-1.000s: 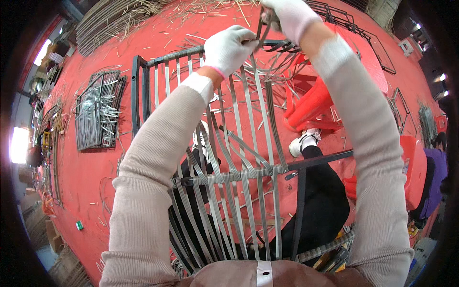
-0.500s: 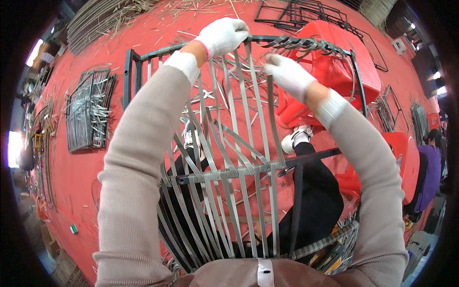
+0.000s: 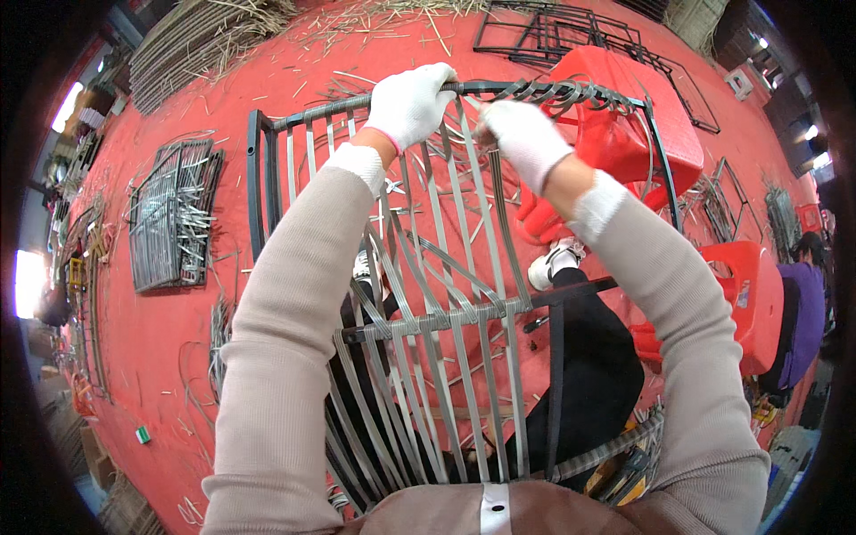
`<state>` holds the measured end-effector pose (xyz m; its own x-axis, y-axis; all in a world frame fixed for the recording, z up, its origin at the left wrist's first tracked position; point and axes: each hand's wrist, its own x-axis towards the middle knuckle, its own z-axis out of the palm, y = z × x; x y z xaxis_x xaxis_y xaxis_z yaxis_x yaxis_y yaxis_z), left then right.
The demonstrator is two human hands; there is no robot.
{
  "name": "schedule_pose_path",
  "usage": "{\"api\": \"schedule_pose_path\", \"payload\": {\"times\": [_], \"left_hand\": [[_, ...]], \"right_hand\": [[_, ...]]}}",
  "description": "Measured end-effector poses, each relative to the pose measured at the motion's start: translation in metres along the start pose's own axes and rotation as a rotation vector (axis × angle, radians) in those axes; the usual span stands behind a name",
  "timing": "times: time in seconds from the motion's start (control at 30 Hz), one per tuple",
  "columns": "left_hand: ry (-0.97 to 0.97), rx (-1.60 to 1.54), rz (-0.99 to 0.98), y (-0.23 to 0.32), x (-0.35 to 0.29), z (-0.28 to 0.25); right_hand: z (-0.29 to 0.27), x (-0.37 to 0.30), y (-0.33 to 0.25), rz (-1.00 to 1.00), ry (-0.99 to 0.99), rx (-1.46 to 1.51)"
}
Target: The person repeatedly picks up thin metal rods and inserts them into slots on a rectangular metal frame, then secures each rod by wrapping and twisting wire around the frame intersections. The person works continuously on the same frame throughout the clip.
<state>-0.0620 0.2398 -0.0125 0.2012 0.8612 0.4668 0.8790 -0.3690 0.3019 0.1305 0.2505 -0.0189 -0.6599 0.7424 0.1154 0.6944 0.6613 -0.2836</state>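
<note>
A dark metal frame (image 3: 658, 160) leans across my lap, with flat grey woven strips (image 3: 477, 343) running from its far bar to a wrapped crossbar. My left hand (image 3: 410, 105), in a white knit glove, has its fingers closed at the far bar, where the wrapping ends. Just right of it, my right hand (image 3: 526, 143) is also gloved and slightly blurred. Its fingers are pinched at the top of a darker grey strip (image 3: 501, 214) that hangs down toward the crossbar. Loose coils of strip (image 3: 571, 94) curl around the right part of the far bar.
Red plastic chairs (image 3: 744, 303) stand to the right, near a person in purple (image 3: 802, 321). Bare black frames (image 3: 571, 36) lie on the red floor beyond. A stack of strip-covered panels (image 3: 174, 214) lies at left. Scraps and cut strips litter the floor.
My right hand has moved left and slightly down, closer to my left hand. The left hand and the frame's far bar sit a little lower in view.
</note>
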Motion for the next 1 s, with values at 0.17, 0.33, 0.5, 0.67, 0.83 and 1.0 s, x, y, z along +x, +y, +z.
{"api": "schedule_pose_path", "payload": {"times": [0.17,0.33,0.5,0.67,0.83,1.0], "left_hand": [[0.311,0.086,0.225,0.004,-0.013,0.008],[0.197,0.168,0.091,0.011,-0.009,0.015],[-0.242,0.031,-0.102,0.013,0.028,-0.003],[-0.644,-0.09,-0.089,0.01,0.053,-0.023],[-0.116,0.115,-0.043,0.007,0.01,0.005],[0.224,0.12,0.095,0.006,0.001,0.024]], "right_hand": [[-0.03,0.108,0.03,0.394,0.253,0.527],[-0.032,0.078,0.012,0.425,0.396,-0.059],[0.014,-0.006,-0.007,0.16,0.253,0.165],[0.032,0.002,-0.009,0.351,0.302,0.837],[-0.031,0.034,-0.003,0.31,0.503,0.153],[-0.035,0.111,0.03,0.427,-0.052,-0.231]]}}
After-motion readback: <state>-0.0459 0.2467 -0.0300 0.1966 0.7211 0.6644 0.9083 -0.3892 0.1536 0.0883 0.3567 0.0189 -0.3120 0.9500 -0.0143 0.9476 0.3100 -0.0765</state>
